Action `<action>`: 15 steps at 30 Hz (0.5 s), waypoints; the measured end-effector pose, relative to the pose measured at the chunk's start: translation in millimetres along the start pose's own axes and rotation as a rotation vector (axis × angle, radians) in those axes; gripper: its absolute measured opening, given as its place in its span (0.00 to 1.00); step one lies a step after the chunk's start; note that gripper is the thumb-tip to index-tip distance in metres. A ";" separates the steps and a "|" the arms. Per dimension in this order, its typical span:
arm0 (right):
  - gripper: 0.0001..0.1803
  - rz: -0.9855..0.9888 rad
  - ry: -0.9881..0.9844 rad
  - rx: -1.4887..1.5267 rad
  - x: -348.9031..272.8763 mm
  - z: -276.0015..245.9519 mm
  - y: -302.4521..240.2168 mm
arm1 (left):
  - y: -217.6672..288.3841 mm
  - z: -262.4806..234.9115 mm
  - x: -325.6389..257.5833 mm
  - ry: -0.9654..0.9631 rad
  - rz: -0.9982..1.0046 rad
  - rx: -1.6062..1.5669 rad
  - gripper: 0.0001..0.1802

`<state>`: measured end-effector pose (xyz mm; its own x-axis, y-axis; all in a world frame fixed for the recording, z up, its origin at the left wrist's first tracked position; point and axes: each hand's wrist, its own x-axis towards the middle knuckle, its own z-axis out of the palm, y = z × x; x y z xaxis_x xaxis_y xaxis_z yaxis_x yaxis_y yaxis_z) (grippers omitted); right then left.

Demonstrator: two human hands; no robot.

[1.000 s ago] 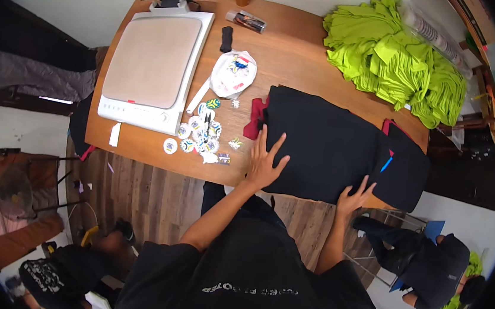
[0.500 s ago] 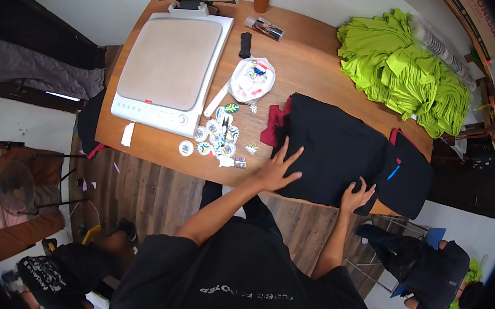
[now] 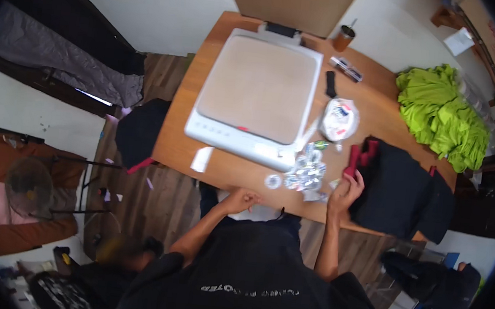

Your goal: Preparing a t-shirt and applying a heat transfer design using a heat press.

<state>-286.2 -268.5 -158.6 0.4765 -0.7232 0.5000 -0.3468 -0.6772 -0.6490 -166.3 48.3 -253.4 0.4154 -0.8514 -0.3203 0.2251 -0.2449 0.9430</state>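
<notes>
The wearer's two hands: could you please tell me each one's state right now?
Left hand: fingers curled, nothing seen in it; whether fully closed cannot be told.
Right hand: fingers at the red cloth; whether they grip it cannot be told.

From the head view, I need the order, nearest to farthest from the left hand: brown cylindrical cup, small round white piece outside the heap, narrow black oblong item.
1. Small round white piece: ahead-right of the left hand.
2. Narrow black oblong item: farther ahead, right.
3. Brown cylindrical cup: beyond both, right.
</notes>
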 end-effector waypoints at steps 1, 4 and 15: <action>0.09 0.044 0.013 0.034 -16.6 20.8 -28.9 | 9.6 -15.3 -9.7 0.037 0.003 0.003 0.14; 0.15 -0.147 -0.319 0.150 -73.4 74.3 -87.1 | 11.2 -70.2 -50.3 0.042 -0.053 -0.093 0.15; 0.14 0.275 -0.836 -0.001 -190.9 112.3 -104.6 | -51.6 -234.8 -146.0 0.773 -0.353 0.080 0.20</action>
<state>-250.2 -44.4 -250.5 0.8113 -0.5245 -0.2582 -0.5369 -0.4935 -0.6842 -31.5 294.2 -276.4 0.8240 -0.1698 -0.5405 0.4038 -0.4932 0.7705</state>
